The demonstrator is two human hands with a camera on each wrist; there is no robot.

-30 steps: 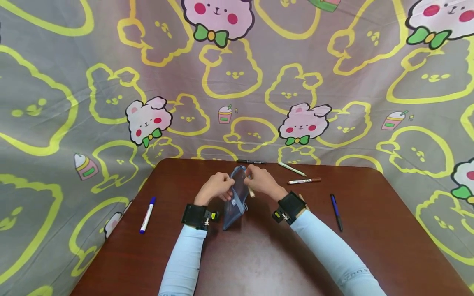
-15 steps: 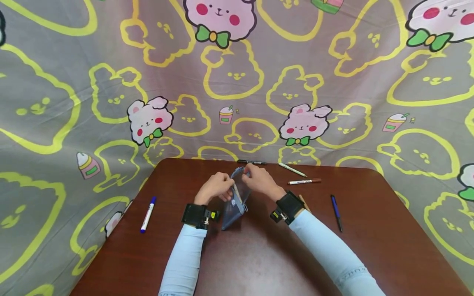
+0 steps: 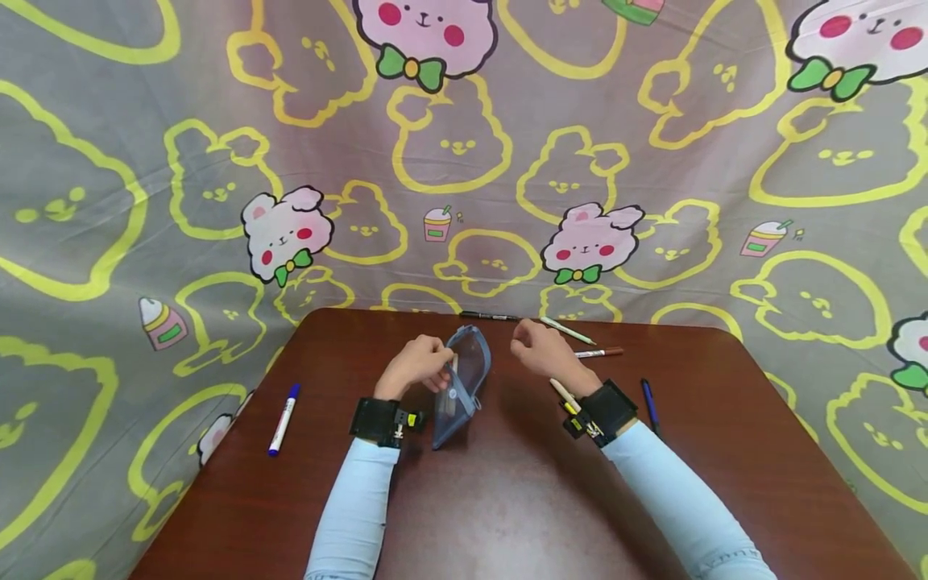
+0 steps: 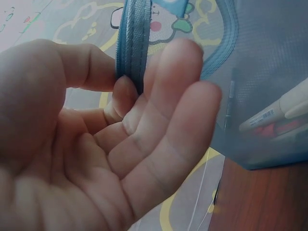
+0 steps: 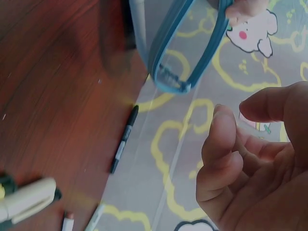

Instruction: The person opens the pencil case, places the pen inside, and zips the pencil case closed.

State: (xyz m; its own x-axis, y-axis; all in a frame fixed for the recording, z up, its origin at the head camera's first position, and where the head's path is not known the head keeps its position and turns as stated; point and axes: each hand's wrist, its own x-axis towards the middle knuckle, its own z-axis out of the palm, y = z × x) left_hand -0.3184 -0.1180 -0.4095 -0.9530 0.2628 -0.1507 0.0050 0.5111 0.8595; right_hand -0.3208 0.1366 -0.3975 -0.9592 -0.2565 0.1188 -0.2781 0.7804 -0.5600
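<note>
My left hand [image 3: 415, 365] pinches the zip edge of a blue mesh zip pouch [image 3: 455, 407] between thumb and index finger. The pouch stands upright over the table with its mouth gaping towards the right. Through the mesh in the left wrist view, a white pen [image 4: 281, 109] shows inside. To the right of the pouch and apart from it, my right hand [image 3: 547, 350] hovers over the table, its fingers loosely curled and holding nothing. A cream pen [image 3: 564, 395] lies under the right wrist, partly hidden by the wrist strap.
Near the back edge lie a black pen [image 3: 489, 316], a pale green pen [image 3: 569, 331] and a brown marker [image 3: 609, 351], partly behind the right hand. A blue-capped marker [image 3: 284, 419] lies at the left, a blue and black pen [image 3: 649, 405] at the right. Patterned cloth [image 3: 464, 97] hangs behind.
A light-coloured pen at my right hand has gone into the pouch. My right hand has since let go of the pouch rim and moved right. The left hand keeps its pinch.
</note>
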